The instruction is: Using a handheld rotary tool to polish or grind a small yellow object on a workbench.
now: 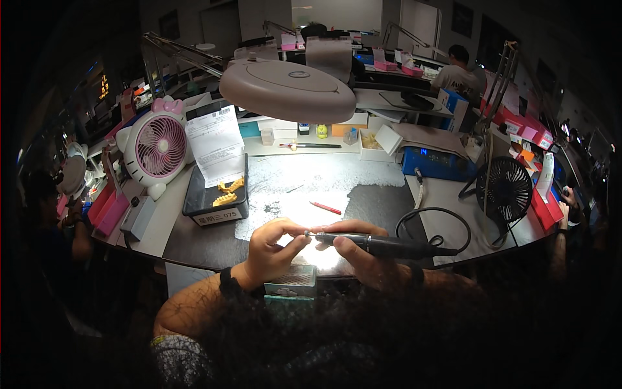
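Over the brightly lit front of the bench, my right hand (370, 264) is wrapped round a black rotary handpiece (395, 247), whose metal tip points left. Thumb and fingertips of my left hand (275, 251) pinch a small dark piece (307, 233) right at that tip. The piece is too small to name, and I cannot tell whether the tip touches it. Beyond the hands lies a thin red pencil-like stick (325, 207). To the left, a black bin (214, 214) holds yellow dental models (228, 192) and an upright printed sheet (214, 144).
A wide lamp head (285, 91) hangs over the bench. A pink-white fan (159, 146) stands left, a black fan (504, 188) right. The handpiece cord loops near a blue control box (435, 163). A small drawer-like box (291, 277) sits below my hands. Other people work nearby.
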The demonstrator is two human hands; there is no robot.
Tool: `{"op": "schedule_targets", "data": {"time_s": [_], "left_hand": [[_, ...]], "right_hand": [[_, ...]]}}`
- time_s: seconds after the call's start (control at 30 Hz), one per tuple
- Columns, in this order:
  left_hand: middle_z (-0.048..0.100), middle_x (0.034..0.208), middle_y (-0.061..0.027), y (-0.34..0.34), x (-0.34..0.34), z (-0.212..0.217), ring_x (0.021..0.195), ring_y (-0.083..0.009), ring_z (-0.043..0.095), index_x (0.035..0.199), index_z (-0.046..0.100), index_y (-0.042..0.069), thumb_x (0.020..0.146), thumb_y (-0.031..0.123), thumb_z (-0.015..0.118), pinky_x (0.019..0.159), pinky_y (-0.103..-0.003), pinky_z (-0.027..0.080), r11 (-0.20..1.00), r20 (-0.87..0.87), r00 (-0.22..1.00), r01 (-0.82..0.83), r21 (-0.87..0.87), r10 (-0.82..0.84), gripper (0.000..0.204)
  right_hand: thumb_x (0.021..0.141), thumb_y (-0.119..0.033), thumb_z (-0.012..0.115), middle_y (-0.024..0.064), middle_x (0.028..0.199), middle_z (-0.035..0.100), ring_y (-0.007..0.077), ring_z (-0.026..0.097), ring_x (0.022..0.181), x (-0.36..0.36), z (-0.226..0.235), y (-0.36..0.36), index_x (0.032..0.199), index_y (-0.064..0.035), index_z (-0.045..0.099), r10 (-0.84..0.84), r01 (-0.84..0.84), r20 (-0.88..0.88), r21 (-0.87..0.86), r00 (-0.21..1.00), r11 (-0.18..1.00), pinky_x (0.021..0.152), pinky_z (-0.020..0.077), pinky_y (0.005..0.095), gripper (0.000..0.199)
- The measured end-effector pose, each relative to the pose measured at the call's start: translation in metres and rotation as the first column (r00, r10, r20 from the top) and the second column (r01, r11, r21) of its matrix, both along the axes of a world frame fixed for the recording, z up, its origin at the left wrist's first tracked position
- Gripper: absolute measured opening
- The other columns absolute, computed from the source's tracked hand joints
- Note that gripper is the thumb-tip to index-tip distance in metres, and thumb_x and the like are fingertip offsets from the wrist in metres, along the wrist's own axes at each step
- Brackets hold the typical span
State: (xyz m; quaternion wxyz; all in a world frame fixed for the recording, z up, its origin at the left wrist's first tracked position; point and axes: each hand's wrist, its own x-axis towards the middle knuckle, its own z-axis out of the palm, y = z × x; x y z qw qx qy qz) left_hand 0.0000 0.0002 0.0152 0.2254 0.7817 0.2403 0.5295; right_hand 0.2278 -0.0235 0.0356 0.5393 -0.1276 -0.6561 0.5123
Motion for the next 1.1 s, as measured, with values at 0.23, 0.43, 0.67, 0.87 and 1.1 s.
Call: {"op": "schedule_targets", "data": {"time_s": [0.23, 0.43, 0.67, 0.87, 1.1], "left_hand": [[0.07, 0.099, -0.0111, 0.001, 0.0, -0.009, 0.088, -0.0139, 0.067, 0.105, 0.068, -0.004, 0.091, -0.006, 0.072, 0.078, -0.027, 0.054, 0.995, 0.015, 0.998, -0.057, -0.08, 0.059, 0.015], [0.069, 0.101, -0.0111, 0.004, -0.001, -0.015, 0.092, -0.0133, 0.068, 0.106, 0.066, -0.005, 0.093, -0.005, 0.071, 0.082, -0.027, 0.056, 0.986, 0.0, 0.999, -0.053, -0.158, 0.054, 0.013], [0.067, 0.1, -0.0109, 0.007, -0.003, -0.018, 0.091, -0.0138, 0.068, 0.105, 0.066, -0.005, 0.094, -0.005, 0.071, 0.081, -0.027, 0.056, 0.993, 0.019, 1.0, -0.008, -0.117, 0.01, 0.013], [0.067, 0.1, -0.0109, 0.008, -0.005, -0.021, 0.09, -0.014, 0.068, 0.105, 0.065, -0.005, 0.095, -0.004, 0.07, 0.081, -0.027, 0.056, 0.99, 0.013, 1.0, 0.004, -0.142, -0.002, 0.012], [0.068, 0.099, -0.011, 0.006, -0.001, -0.018, 0.089, -0.0142, 0.069, 0.104, 0.066, -0.005, 0.094, -0.004, 0.071, 0.08, -0.027, 0.056, 0.99, 0.012, 0.999, -0.028, -0.138, 0.03, 0.011]], "right_hand": [[0.102, -0.007, 0.059, 0.0187, 0.115, 0.073, 0.0203, 0.072, 0.104, 0.004, -0.001, 0.004, 0.122, 0.008, 0.066, -0.015, 0.015, 0.007, -0.037, 1.0, 0.999, 0.093, 0.0588, 0.0325, 0.025], [0.103, -0.005, 0.058, 0.0181, 0.117, 0.073, 0.0205, 0.072, 0.104, 0.008, -0.003, 0.014, 0.124, 0.0059, 0.064, -0.063, 0.063, -0.017, -0.021, 0.998, 0.998, 0.097, 0.0573, 0.0353, 0.025], [0.102, -0.004, 0.059, 0.0168, 0.116, 0.073, 0.0185, 0.073, 0.102, 0.002, -0.002, 0.01, 0.121, 0.0056, 0.066, -0.024, 0.024, 0.013, -0.017, 1.0, 1.0, 0.111, 0.0478, 0.04, 0.022], [0.102, -0.005, 0.06, 0.017, 0.115, 0.074, 0.0181, 0.073, 0.1, 0.003, -0.006, 0.014, 0.12, 0.0057, 0.067, -0.039, 0.038, 0.068, 0.022, 0.997, 0.999, 0.109, 0.0493, 0.0383, 0.022], [0.103, -0.008, 0.062, 0.0155, 0.112, 0.074, 0.0182, 0.073, 0.099, 0.004, -0.008, 0.015, 0.121, 0.0046, 0.067, -0.054, 0.05, 0.059, 0.057, 0.997, 0.997, 0.094, 0.0575, 0.0324, 0.023]]}}
